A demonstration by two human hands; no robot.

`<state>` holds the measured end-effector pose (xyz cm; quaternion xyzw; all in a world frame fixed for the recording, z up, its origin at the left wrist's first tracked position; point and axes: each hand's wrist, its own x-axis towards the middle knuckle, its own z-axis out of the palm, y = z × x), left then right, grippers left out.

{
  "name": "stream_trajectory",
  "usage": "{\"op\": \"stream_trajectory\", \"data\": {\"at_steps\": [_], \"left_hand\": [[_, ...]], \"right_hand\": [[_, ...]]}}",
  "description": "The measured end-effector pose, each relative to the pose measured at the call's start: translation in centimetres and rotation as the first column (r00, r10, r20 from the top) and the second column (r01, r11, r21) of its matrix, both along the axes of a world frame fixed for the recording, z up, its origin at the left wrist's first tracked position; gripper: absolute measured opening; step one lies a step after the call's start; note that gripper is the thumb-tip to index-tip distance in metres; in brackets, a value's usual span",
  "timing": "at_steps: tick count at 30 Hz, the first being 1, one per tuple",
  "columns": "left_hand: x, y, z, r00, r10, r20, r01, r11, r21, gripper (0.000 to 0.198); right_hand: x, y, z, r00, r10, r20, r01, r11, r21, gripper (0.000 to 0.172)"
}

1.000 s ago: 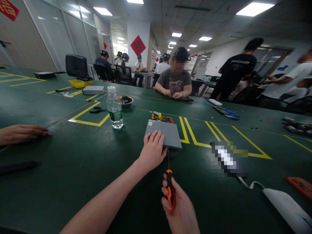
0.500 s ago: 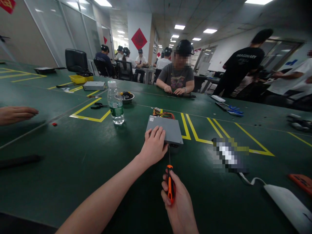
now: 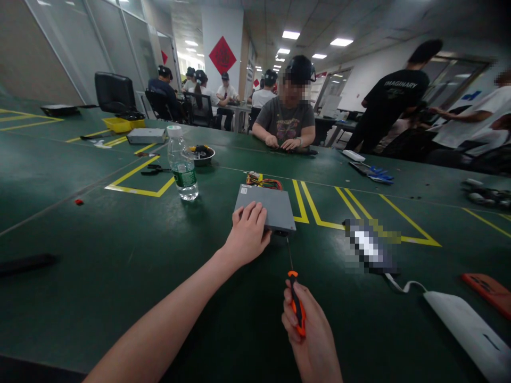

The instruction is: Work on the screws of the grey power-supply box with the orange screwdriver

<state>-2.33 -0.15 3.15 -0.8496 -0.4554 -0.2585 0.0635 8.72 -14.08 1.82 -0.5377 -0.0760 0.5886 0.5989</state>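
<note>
A grey metal computer power supply [image 3: 278, 206] lies on the green table in front of me, its bundle of coloured wires [image 3: 263, 181] at the far side. My left hand [image 3: 248, 234] holds it down, fingers across the top and thumb by the near edge. In my right hand [image 3: 313, 324] is a screwdriver [image 3: 295, 300] with an orange and black handle, gripped with its shaft pointing away from me. The tip is close to the near face of the power supply; whether it touches a screw I cannot tell.
A water bottle [image 3: 183, 167] stands left of the power supply, before a metal bowl [image 3: 203, 155]. To the right lie a blurred-out device [image 3: 369, 244], a white power bank [image 3: 465, 330] and an orange phone [image 3: 489, 291]. Across the table sits a person [image 3: 285, 119].
My right hand and the screwdriver have shifted right along the near face of the power supply. My left hand stays on it. Another person's hand at the left has gone from view.
</note>
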Motion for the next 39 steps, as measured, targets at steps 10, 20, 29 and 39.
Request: {"op": "stream_trajectory", "data": {"at_steps": [10, 20, 29, 39], "left_hand": [[0.1, 0.0, 0.1, 1.000, 0.000, -0.003, 0.000, 1.000, 0.012, 0.043], [0.0, 0.1, 0.0, 1.000, -0.015, -0.003, 0.015, 1.000, 0.005, 0.042], [-0.1, 0.0, 0.2, 1.000, -0.009, -0.011, 0.009, 1.000, -0.005, 0.042], [0.0, 0.1, 0.2, 1.000, -0.012, -0.020, 0.012, 1.000, -0.002, 0.043]], "right_hand": [[0.2, 0.1, -0.2, 1.000, -0.002, 0.012, 0.002, 1.000, 0.027, 0.037], [0.3, 0.3, -0.4, 1.000, -0.018, -0.002, 0.018, 1.000, 0.008, 0.045], [0.1, 0.3, -0.4, 0.997, -0.032, 0.074, 0.031, 0.999, 0.008, 0.042], [2.5, -1.3, -1.8, -0.129, -0.246, 0.961, -0.330, 0.924, 0.192, 0.030]]}}
